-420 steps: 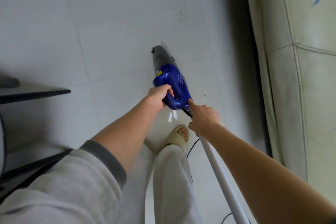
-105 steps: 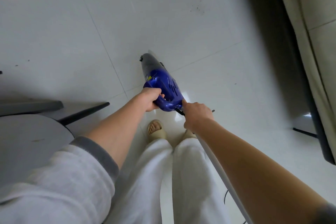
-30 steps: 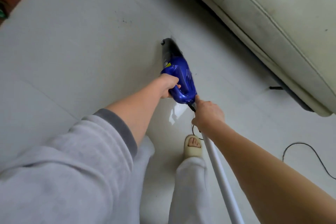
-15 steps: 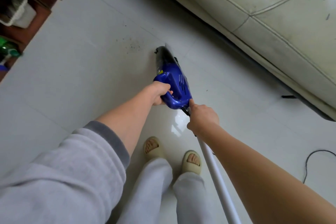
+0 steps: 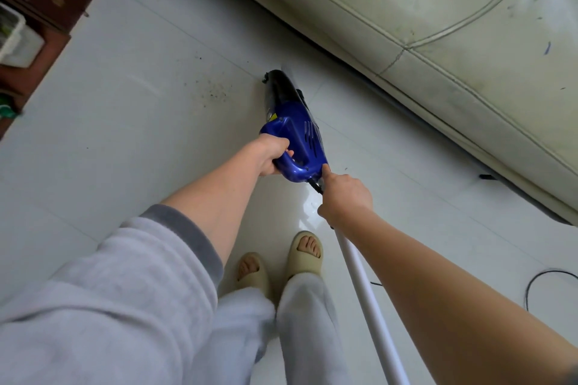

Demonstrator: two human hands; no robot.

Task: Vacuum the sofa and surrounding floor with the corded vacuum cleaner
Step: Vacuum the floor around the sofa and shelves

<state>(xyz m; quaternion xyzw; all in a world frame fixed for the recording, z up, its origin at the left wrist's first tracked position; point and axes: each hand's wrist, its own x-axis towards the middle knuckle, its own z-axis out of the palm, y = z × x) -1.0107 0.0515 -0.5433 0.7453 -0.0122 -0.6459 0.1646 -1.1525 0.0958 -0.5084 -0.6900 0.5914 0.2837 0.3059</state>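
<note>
A blue corded vacuum cleaner [image 5: 295, 131] points down and away from me over the white tiled floor [image 5: 131, 141]. My left hand [image 5: 270, 155] grips its loop handle. My right hand [image 5: 345, 197] holds the top of a white tube [image 5: 369, 300] just behind the vacuum body, index finger laid against the blue housing. The vacuum's nozzle end is hidden behind its dark dust cup. A patch of dark crumbs [image 5: 215, 92] lies on the tiles left of the dust cup. The pale green sofa [image 5: 438, 25], marked with blue pen strokes, fills the upper right.
A dark wooden cabinet [image 5: 47, 3] with a white basket [image 5: 12, 34] stands at the upper left. A black cord [image 5: 544, 278] loops on the floor at the right. My feet in beige slippers [image 5: 281, 262] stand below the vacuum.
The view has swung left along the sofa front, bringing the cabinet and the crumb patch closer. My feet have come side by side. Both hands keep the same hold on the vacuum.
</note>
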